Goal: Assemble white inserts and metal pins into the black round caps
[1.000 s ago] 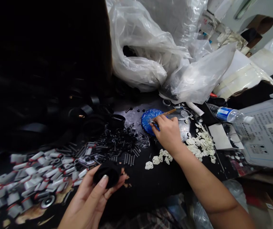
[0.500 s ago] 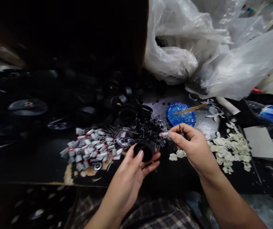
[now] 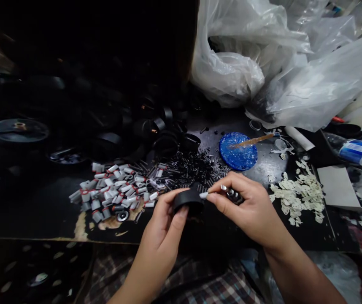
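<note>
My left hand (image 3: 165,228) is closed round a black ring-shaped plastic part (image 3: 187,202), tilted with its side wall towards me. Between thumb and forefinger, my right hand (image 3: 247,207) pinches a small light-grey cylinder (image 3: 203,195), its tip at the right edge of the black part. What seems to be a small spring shows by the fingertips. A dark metal tool with a shiny tip (image 3: 231,193) is tucked in the same hand; its kind is unclear. Behind the hands lies a heap of black springs and screws (image 3: 190,166). Grey cylinders with red bands (image 3: 114,190) are piled to the left.
A blue lid of clear grease (image 3: 238,154) has a brown stick (image 3: 253,140) across it. Cream flat pieces (image 3: 298,194) lie to the right, near a plastic bottle (image 3: 361,152). Plastic bags (image 3: 282,71) fill the back right; black round parts (image 3: 165,141) crowd the back left.
My left hand has turned the black part so its opening faces away from me. My right hand has moved left and down, bringing the grey cylinder up to the part's edge.
</note>
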`<state>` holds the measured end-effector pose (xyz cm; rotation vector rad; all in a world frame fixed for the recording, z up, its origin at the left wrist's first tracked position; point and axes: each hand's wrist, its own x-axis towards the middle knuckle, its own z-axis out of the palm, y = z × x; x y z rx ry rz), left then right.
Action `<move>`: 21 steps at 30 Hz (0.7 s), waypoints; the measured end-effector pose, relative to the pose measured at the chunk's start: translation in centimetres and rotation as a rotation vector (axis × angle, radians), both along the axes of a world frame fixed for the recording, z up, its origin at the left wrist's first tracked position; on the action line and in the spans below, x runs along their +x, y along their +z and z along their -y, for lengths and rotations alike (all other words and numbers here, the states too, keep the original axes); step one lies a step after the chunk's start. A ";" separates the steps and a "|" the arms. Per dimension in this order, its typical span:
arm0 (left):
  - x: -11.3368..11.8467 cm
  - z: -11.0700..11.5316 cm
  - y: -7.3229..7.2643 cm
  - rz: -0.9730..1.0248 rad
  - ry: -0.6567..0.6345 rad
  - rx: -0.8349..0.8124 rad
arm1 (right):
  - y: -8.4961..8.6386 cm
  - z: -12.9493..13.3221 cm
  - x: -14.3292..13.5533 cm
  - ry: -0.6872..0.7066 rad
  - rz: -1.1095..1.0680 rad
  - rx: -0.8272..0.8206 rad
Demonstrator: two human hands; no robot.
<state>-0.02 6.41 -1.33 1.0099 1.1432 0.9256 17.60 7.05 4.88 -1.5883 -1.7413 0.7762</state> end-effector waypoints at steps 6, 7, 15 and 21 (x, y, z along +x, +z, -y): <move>0.0 0.3 0.7 0.180 0.044 -0.177 | -0.4 1.2 -0.2 0.105 0.108 0.245; 0.1 0.4 0.8 0.238 0.039 -0.235 | -0.5 1.4 -0.1 0.093 0.091 0.219; -1.0 1.6 0.3 0.205 -0.085 -0.337 | -0.9 1.9 0.9 0.130 -0.520 -0.569; -1.0 1.4 0.0 0.222 -0.123 -0.354 | -1.7 1.6 0.7 0.114 -0.347 -0.496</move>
